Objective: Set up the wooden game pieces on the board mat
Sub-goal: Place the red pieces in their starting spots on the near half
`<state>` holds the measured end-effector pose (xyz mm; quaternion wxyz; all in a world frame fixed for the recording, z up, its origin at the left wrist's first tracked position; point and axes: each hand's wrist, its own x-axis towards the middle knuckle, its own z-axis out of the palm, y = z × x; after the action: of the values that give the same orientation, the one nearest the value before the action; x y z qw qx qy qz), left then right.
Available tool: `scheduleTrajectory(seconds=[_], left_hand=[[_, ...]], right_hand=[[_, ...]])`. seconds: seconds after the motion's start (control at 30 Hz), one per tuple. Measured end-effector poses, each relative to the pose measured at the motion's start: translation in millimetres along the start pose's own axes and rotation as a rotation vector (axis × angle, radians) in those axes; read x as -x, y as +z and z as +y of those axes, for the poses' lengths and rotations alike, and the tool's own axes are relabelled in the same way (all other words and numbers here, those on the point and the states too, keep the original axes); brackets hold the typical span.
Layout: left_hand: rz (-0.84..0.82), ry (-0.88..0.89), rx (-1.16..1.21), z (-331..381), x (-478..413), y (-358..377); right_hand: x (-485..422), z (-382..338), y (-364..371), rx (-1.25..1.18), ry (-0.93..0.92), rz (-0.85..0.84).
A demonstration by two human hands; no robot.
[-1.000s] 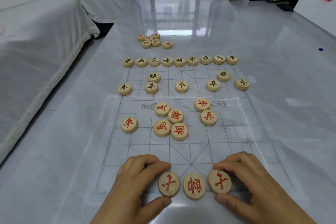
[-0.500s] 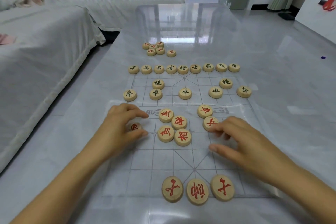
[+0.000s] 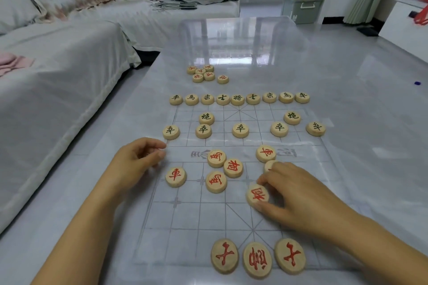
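A clear board mat (image 3: 185, 227) with a printed grid lies on the glossy table. Black-lettered wooden pieces stand in a back row (image 3: 237, 99), with two cannons and several pawns in front of it. Three red-lettered pieces (image 3: 257, 260) line the near edge. Loose red pieces lie mid-board: a chariot (image 3: 175, 177), two horses (image 3: 216, 181), a cannon (image 3: 233, 167) and another chariot (image 3: 265, 153). My right hand (image 3: 298, 201) pinches a red piece (image 3: 257, 195) and partly hides another (image 3: 269, 165). My left hand (image 3: 136, 164) hovers left of the mat, fingers curled, holding nothing.
A small heap of red pieces (image 3: 206, 74) sits beyond the mat on the table. A sofa with a white cover (image 3: 58, 81) runs along the left. A grey bin (image 3: 301, 8) and a white cabinet (image 3: 407, 28) stand at the far right.
My left hand has let go of the left red chariot and pulled up and left. My right hand has taken a red piece from the middle cluster and drawn it nearer.
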<state>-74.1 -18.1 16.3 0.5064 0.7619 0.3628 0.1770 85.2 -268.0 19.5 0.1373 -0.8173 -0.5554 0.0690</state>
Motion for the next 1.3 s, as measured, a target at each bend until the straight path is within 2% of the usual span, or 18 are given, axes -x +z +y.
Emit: scheduleTrajectory(seconds=[0.13,0.3,0.37,0.57,0.73,0.93,1.3], left_hand=[[0.021,-0.010,-0.023,-3,-3,-6],[-0.214,-0.043,-0.090,1,2,-9],[-0.255,-0.029,-0.150,3,3,-7],[-0.288,-0.018,-0.299,6,6,-2],[-0.254,0.081,-0.443,0,5,3],[-0.254,0.072,-0.444,1,5,3],[-0.284,0.057,-0.409,0,4,2]], right_hand=[[20,31,-10,-0.087,0.030,-0.084],[28,49,-12,-0.244,0.062,-0.073],[30,50,-9,-0.267,0.081,-0.062],[31,47,2,-0.216,0.152,0.063],[32,45,3,-0.199,0.140,0.082],[34,52,2,-0.237,0.106,0.046],[41,64,-12,-0.315,0.079,-0.130]])
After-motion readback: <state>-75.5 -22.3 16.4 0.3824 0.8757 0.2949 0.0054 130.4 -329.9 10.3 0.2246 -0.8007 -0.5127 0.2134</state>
